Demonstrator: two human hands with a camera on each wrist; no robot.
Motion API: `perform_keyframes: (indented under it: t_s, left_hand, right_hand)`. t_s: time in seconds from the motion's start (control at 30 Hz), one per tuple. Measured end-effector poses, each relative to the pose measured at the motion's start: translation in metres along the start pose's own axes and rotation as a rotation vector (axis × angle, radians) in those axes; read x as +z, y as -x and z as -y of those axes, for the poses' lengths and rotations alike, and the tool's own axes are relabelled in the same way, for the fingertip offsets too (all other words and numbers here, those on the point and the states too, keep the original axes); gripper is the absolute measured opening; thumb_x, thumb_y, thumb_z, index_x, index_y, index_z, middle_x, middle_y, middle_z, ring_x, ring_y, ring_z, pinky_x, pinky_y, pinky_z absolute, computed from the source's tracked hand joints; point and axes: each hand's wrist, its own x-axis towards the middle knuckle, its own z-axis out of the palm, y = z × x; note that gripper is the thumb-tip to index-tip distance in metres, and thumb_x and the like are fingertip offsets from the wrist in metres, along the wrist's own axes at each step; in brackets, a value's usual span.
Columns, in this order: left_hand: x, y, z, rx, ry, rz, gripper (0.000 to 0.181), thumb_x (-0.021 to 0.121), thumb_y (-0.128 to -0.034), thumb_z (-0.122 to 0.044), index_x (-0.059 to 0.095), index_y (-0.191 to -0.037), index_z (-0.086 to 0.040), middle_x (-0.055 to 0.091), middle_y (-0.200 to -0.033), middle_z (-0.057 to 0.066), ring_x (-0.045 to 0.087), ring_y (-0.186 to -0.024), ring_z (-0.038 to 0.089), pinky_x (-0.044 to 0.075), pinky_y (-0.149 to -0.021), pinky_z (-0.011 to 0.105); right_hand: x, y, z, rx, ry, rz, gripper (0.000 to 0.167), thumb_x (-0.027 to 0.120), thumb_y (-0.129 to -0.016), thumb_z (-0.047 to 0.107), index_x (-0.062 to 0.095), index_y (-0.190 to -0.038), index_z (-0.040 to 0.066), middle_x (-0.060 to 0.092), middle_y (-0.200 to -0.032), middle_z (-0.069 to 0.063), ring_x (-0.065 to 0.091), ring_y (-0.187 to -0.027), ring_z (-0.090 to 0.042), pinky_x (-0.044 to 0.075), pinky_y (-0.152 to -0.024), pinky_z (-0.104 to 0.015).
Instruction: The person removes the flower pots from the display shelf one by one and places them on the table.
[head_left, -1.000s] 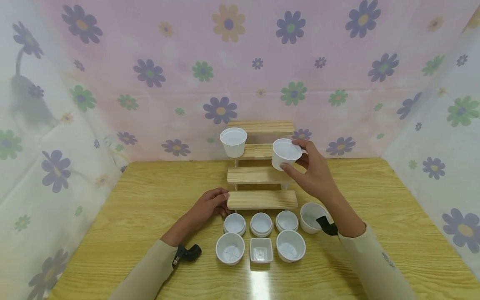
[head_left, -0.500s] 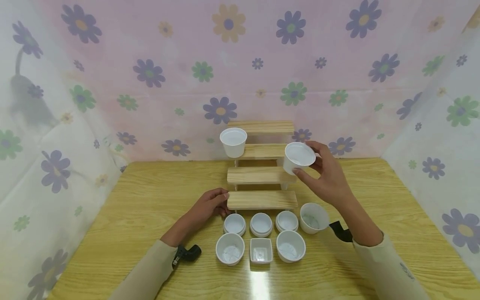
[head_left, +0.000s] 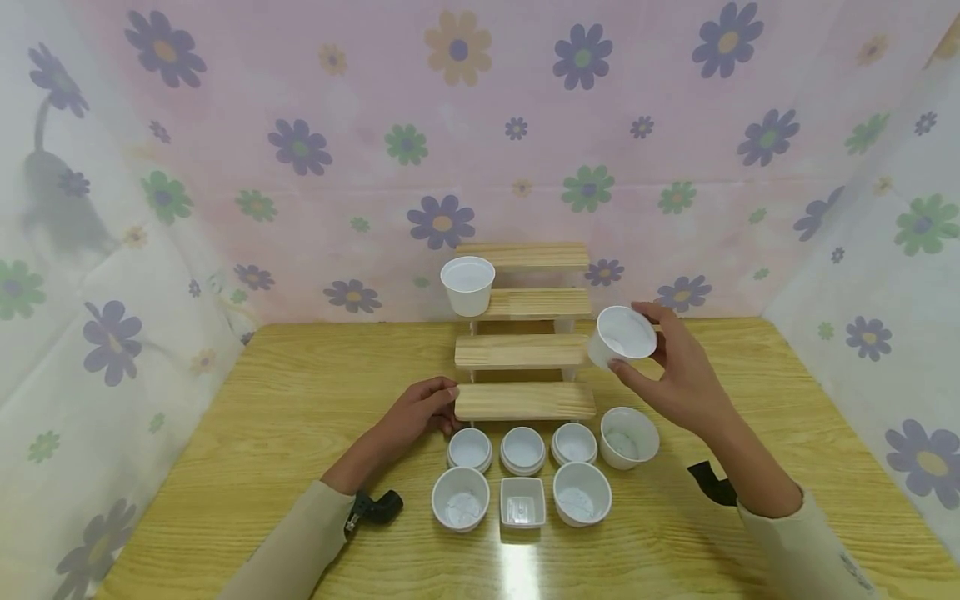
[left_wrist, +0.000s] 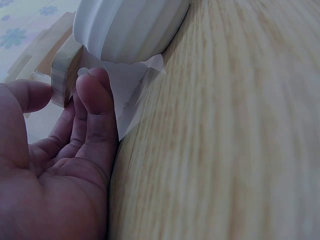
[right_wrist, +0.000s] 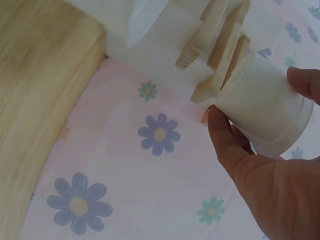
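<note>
My right hand (head_left: 678, 371) holds a white round tub (head_left: 624, 335) in the air, to the right of the stepped wooden stand (head_left: 523, 402). Thumb and fingers grip the tub (right_wrist: 267, 100) at its sides in the right wrist view. At the stand's lowest step, my left hand (head_left: 420, 410) holds the left end. Seen from the left wrist, the thumb lies on the step's wooden end (left_wrist: 65, 75) with the fingers curled beneath it. Another white tub (head_left: 468, 286) stands at the left of an upper step.
In front of the stand, several small white round bowls (head_left: 522, 450) stand in a row. Nearer are a square white dish (head_left: 522, 502), a round bowl (head_left: 461, 498) on its left and another bowl (head_left: 582, 493) on its right. A larger tub (head_left: 628, 437) stands right of the row.
My right hand has carried the white tub right, down and away from the stand's upper steps. The left hand has stayed at the lowest step.
</note>
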Motion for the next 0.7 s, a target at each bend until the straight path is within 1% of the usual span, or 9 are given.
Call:
perform_keyframes:
  t_s: [0.07,0.17,0.23,0.27,0.4,0.47,0.53,0.6,0.7]
  left_hand:
    - [0.000,0.000,-0.001,0.004,-0.003,0.000,0.035,0.050,-0.1139,-0.025,0.056,-0.127,0.007,0.064,-0.090,0.010,0.066,-0.082,0.019,0.058,-0.072,0.027]
    - [0.001,0.001,-0.001,0.009,-0.005,0.002,0.036,0.050,-0.1138,-0.025,0.056,-0.128,0.007,0.064,-0.090,0.010,0.066,-0.082,0.020,0.058,-0.072,0.028]
    - [0.001,0.001,-0.002,0.010,-0.007,0.006,0.036,0.050,-0.1138,-0.026,0.056,-0.128,0.007,0.063,-0.090,0.010,0.066,-0.082,0.020,0.058,-0.072,0.028]
    - [0.001,0.001,-0.002,0.009,-0.005,0.007,0.036,0.050,-0.1139,-0.026,0.056,-0.128,0.007,0.064,-0.091,0.010,0.066,-0.082,0.020,0.058,-0.072,0.028]
    - [0.000,0.001,-0.001,0.011,0.000,0.006,0.036,0.050,-0.1141,-0.025,0.057,-0.128,0.008,0.065,-0.092,0.010,0.066,-0.082,0.020,0.058,-0.071,0.027]
    - [0.000,0.001,-0.001,0.012,0.004,0.004,0.036,0.050,-0.1140,-0.024,0.057,-0.128,0.008,0.065,-0.092,0.010,0.066,-0.081,0.019,0.058,-0.071,0.027]
    - [0.000,0.001,-0.001,0.013,0.004,0.006,0.036,0.050,-0.1139,-0.025,0.057,-0.128,0.008,0.065,-0.092,0.010,0.066,-0.081,0.019,0.058,-0.071,0.027]
    - [0.001,0.001,-0.001,0.011,0.003,0.009,0.036,0.050,-0.1138,-0.025,0.057,-0.127,0.008,0.065,-0.092,0.010,0.065,-0.082,0.019,0.058,-0.071,0.027]
    - [0.000,0.002,-0.001,0.011,0.000,0.009,0.036,0.050,-0.1139,-0.026,0.057,-0.126,0.008,0.065,-0.092,0.010,0.065,-0.082,0.019,0.058,-0.072,0.027]
  right_hand:
    - [-0.003,0.004,-0.003,0.004,0.015,-0.001,0.077,0.082,-0.090,-0.001,0.040,-0.155,-0.001,0.055,-0.139,-0.020,0.066,-0.111,-0.029,0.048,-0.094,-0.006]
    - [-0.006,0.009,-0.008,0.004,0.034,-0.004,0.078,0.082,-0.090,-0.002,0.040,-0.155,-0.002,0.056,-0.139,-0.019,0.063,-0.110,-0.013,0.048,-0.093,-0.006]
    - [-0.008,0.012,-0.010,-0.007,0.048,-0.002,0.080,0.082,-0.089,-0.003,0.038,-0.157,-0.002,0.055,-0.139,-0.020,0.060,-0.109,-0.007,0.047,-0.093,-0.005]
    - [-0.009,0.014,-0.011,-0.013,0.053,0.002,0.081,0.082,-0.089,-0.003,0.037,-0.158,-0.001,0.054,-0.140,-0.021,0.059,-0.110,-0.006,0.047,-0.093,-0.005]
    - [-0.012,0.017,-0.013,-0.029,0.070,0.027,0.087,0.081,-0.089,-0.005,0.034,-0.161,0.001,0.049,-0.146,-0.022,0.056,-0.117,-0.018,0.046,-0.094,-0.005]
    - [-0.014,0.018,-0.013,-0.027,0.094,0.037,0.087,0.082,-0.089,-0.003,0.034,-0.161,0.002,0.046,-0.149,-0.022,0.055,-0.119,-0.025,0.049,-0.092,-0.008]
    - [-0.015,0.020,-0.014,-0.030,0.135,0.049,0.086,0.083,-0.088,-0.002,0.036,-0.160,0.002,0.045,-0.148,-0.022,0.053,-0.118,-0.029,0.055,-0.088,-0.018]
    - [-0.016,0.021,-0.013,-0.032,0.193,0.058,0.083,0.084,-0.087,0.001,0.040,-0.157,0.002,0.047,-0.143,-0.023,0.053,-0.115,-0.031,0.058,-0.082,-0.030]
    - [-0.018,0.021,-0.012,-0.025,0.261,0.084,0.079,0.085,-0.085,0.003,0.044,-0.153,0.002,0.049,-0.134,-0.024,0.052,-0.111,-0.034,0.055,-0.078,-0.048]
